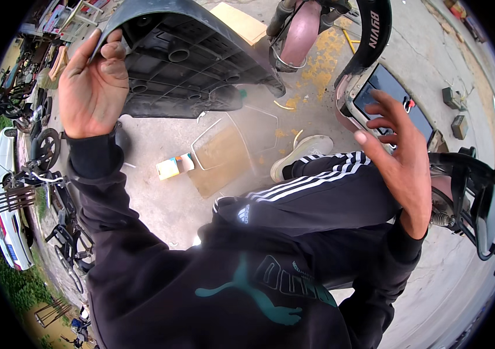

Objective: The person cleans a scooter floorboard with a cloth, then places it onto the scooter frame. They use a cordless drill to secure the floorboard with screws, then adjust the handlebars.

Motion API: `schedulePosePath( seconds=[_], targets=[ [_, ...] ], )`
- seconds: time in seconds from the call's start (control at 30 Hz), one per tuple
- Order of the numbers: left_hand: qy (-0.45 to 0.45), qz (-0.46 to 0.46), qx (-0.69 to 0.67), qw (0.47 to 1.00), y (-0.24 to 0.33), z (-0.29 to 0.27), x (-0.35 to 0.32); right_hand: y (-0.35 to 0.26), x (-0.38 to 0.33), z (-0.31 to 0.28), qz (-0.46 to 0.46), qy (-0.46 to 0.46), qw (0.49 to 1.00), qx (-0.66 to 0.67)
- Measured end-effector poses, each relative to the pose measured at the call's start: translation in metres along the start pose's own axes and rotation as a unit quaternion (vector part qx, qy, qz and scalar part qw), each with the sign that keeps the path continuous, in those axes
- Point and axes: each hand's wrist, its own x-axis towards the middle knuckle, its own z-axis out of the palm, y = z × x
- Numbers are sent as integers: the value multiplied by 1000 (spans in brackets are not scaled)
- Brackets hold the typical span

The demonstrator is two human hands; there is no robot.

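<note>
Grey concrete ground [148, 145] — left hand [95, 87] pinches black ribbed plastic panel [201, 70] by its edge; right hand [401, 139] — loosely spread, right of panel.

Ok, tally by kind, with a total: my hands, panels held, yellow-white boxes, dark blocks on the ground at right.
Left hand and right hand: 2
Panel: 1
Box: 1
Dark blocks: 2
Total: 6

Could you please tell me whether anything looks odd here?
Yes: uneven yellow blotches on the ground beyond the shoe look like spilled or worn paint; the small box lying left of the shoe seems stray.
</note>
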Motion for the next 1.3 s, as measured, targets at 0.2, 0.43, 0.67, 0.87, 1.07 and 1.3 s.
schedulePosePath(
  seconds=[0.2,0.43,0.67,0.87,1.07,1.3],
  targets=[
    [-118,9,-43,992,5,42,-9,11,55,67,-245,-61,921,-297],
    [-108,125,-71,984,39,38,-31,26,82,91,-242,-93,945,-198],
    [-26,173,-121,977,52,-1,-47,1,114,127,-258,-19,941,-219],
    [-26,196,-145,970,46,13,-32,9,162,141,-250,143,953,-94],
    [-20,206,-173,963,50,-2,-28,27,159,122,-344,102,923,-140],
    [-60,115,-206,970,49,-48,4,42,132,136,-247,4,968,-42]
  ],
)
